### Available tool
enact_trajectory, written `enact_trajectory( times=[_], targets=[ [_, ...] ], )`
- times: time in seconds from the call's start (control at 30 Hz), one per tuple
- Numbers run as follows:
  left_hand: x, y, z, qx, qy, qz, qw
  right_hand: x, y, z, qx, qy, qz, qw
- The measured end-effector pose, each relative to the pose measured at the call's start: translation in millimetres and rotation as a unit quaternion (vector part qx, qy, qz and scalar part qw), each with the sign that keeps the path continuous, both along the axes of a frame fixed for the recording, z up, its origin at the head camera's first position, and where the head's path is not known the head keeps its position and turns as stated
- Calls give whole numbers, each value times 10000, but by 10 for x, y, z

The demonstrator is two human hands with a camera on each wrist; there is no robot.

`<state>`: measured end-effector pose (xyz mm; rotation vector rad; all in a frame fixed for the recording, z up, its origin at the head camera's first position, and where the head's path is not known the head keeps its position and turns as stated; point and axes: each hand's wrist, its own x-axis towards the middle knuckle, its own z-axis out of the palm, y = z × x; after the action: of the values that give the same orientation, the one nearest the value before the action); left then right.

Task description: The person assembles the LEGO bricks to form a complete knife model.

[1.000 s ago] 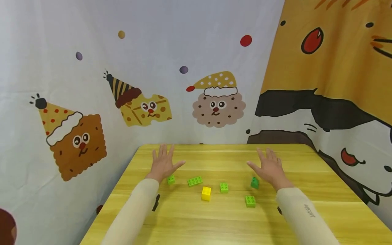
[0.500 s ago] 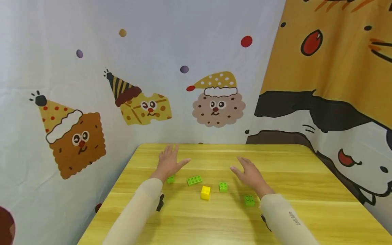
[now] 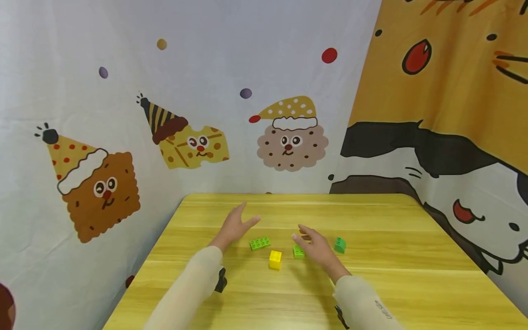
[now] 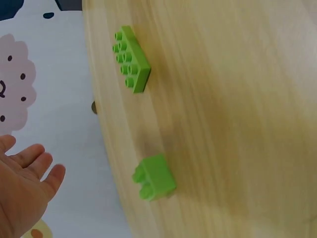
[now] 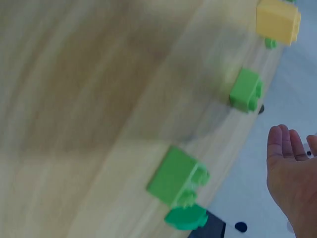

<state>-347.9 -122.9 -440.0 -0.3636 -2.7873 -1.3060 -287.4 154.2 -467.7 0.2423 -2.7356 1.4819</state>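
My left hand (image 3: 234, 228) hovers over the left part of the table, fingers extended and thumb spread, holding nothing. Under its wrist a small light green toy brick (image 4: 156, 177) is almost hidden in the head view. Just right of that hand lies a long light green brick (image 3: 260, 243) with two rows of studs. My right hand (image 3: 315, 247) is above the table with loosely bent fingers and nothing in them. It partly covers a square light green brick (image 3: 298, 252). A yellow brick (image 3: 275, 260) sits between the hands.
A darker green brick (image 3: 340, 245) with a sloped side lies right of my right hand. Another light green brick (image 5: 173, 176) shows in the right wrist view, hidden by the forearm in the head view. Behind the wooden table (image 3: 392, 284) hangs a cartoon-printed curtain (image 3: 231, 55).
My right hand has come left and nearer, from beside the darker green brick to over the square light green one. My left hand has shifted slightly right. The bricks stay put.
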Motion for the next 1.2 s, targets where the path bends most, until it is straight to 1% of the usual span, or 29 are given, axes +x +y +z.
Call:
enact_trajectory(
  times=[0.17,0.33,0.47,0.6,0.73,0.87,1.03,1.2],
  targets=[
    [62,38,-71,506,-244,-27,9984,67,-143,-79,-477,-168,54,9987],
    [128,61,-171,818,-481,-29,9955,145,-254,-185,-644,-369,201,9970],
    [183,60,-244,891,-601,-25,9942,199,-321,-246,-673,-479,294,9961],
    [231,45,-336,948,-695,-57,9931,245,-380,-290,-634,-414,336,9966],
    [286,54,-419,1018,-751,-79,9919,274,-418,-332,-600,-378,199,9973],
    [339,78,-479,1065,-795,-105,9911,283,-450,-384,-595,-319,81,9977],
    [366,98,-552,1085,-769,-88,9911,278,-490,-463,-827,-405,102,9957],
    [369,94,-642,1123,-763,-126,9907,282,-509,-501,-1053,-514,76,9931]
  ],
)
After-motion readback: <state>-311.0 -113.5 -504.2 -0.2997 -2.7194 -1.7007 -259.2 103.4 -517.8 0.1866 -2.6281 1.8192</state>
